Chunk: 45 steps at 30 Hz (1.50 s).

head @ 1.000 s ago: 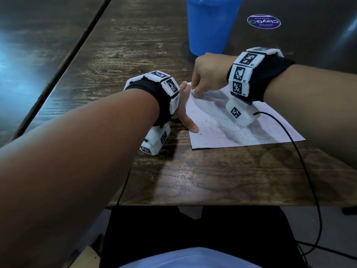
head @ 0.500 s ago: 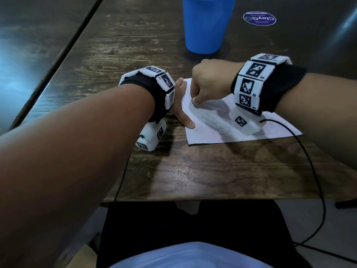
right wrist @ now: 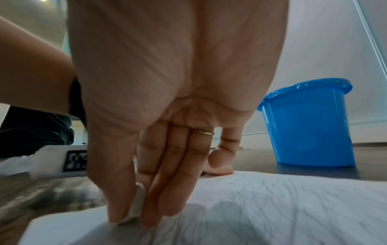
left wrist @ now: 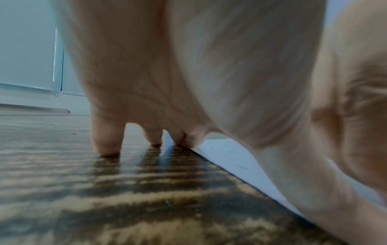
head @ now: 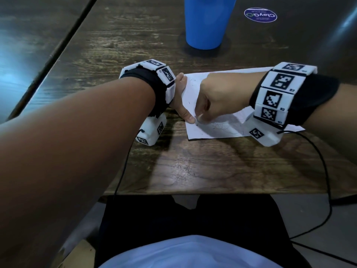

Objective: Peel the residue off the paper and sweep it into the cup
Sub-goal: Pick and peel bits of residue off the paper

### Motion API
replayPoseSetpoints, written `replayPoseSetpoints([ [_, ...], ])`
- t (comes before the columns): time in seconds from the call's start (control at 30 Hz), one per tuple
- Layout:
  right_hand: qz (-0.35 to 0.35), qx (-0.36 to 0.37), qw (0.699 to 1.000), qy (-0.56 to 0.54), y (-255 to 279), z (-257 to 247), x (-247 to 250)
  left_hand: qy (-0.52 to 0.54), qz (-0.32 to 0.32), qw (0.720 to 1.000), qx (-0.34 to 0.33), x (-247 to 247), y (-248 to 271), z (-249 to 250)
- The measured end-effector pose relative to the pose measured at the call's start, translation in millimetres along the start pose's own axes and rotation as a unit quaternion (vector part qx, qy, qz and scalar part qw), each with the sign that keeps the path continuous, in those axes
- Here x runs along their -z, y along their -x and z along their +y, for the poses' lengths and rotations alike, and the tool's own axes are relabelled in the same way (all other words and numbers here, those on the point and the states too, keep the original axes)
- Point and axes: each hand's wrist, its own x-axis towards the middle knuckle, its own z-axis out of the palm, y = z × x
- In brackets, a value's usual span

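Observation:
A white paper covered in faint pencil scribble lies on the wooden table. Small dark bits of residue dot its left part. My left hand presses the paper's left edge, fingertips straight down on table and sheet. My right hand pinches a small white eraser between thumb and fingers, its tip on the paper close to my left thumb. The blue cup stands upright beyond the sheet, also visible as the cup in the right wrist view.
A round purple sticker sits on the table at the back right. Black cables hang from both wrist units over the near table edge. A dark seam crosses the table on the left.
My right hand has slid from the paper's far left corner toward me, down to a spot beside my left thumb. The left hand stays put on the edge.

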Motion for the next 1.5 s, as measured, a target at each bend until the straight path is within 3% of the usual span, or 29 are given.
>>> replayPoseSetpoints([
  [0.13,-0.003,0.027,1.0,-0.006,10,1,-3,-0.009,-0.017,1.0,0.009,0,-4,-2],
  [0.3,0.088,-0.018,0.994,0.065,4,4,1,0.001,0.003,1.0,0.004,3,3,3],
  [0.53,-0.003,0.037,0.999,0.013,15,-1,-7,-0.021,-0.033,0.999,0.01,1,-3,-2],
  [0.73,0.088,-0.011,0.995,0.045,8,6,-2,-0.008,-0.01,1.0,0.003,1,0,0],
  [0.93,0.013,0.04,0.999,-0.007,17,2,-11,-0.027,-0.024,0.999,0.01,3,-2,0],
  [1.13,0.091,-0.024,0.995,0.043,8,8,-5,-0.021,-0.03,0.999,0.009,3,0,-1],
  [1.23,0.091,-0.038,0.994,0.048,5,7,-3,-0.027,-0.034,0.999,0.008,5,0,-2],
  [1.37,0.102,-0.035,0.992,0.057,6,6,-7,-0.036,-0.054,0.998,0.004,10,2,-4],
  [1.5,0.089,0.013,0.994,0.06,12,-4,-14,-0.047,-0.044,0.998,0.001,9,3,-2],
])
